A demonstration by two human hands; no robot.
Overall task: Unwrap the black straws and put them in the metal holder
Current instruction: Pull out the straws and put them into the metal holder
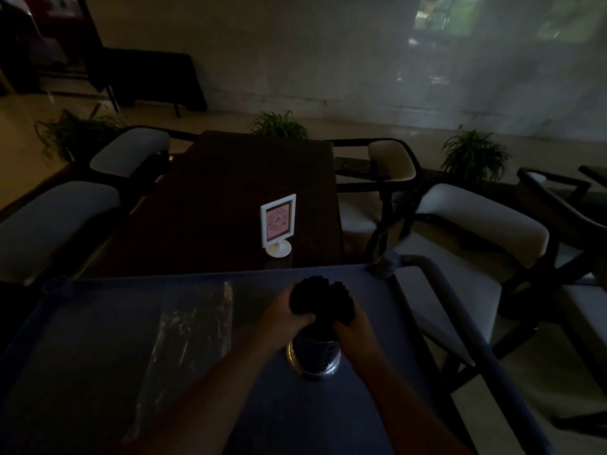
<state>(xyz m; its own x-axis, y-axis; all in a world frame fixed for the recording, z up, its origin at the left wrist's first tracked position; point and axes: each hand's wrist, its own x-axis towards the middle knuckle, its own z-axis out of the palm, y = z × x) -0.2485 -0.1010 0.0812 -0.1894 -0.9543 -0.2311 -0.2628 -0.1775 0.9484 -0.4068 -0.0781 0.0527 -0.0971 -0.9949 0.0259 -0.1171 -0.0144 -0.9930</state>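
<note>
The scene is dim. A blue-grey tabletop [98, 323] fills the lower part of the view, and on it, towards its right edge and about midway between the near and far edges, stands the metal holder [314, 356], upright, its shiny base ring resting on the surface. A thick bundle of black straws [320, 298] stands in the holder, the upper ends fanning out above its rim.

Both hands are clamped around that bundle just above the holder's rim. The left hand [284, 315] wraps it from the left side, fingers curled round the front of the straws; the right hand [353, 326] grips it from the right side, close against the left hand. Both forearms reach in from the near edge.

To the left of the holder, well apart from it, a crumpled clear plastic wrapper [190, 333] lies flat on the tabletop, running from near the far edge back towards the near one.

Beyond the far edge is a dark wooden table [230, 192] with a small white sign stand [278, 224] near its close right corner, and padded chairs [476, 221] on both sides.
</note>
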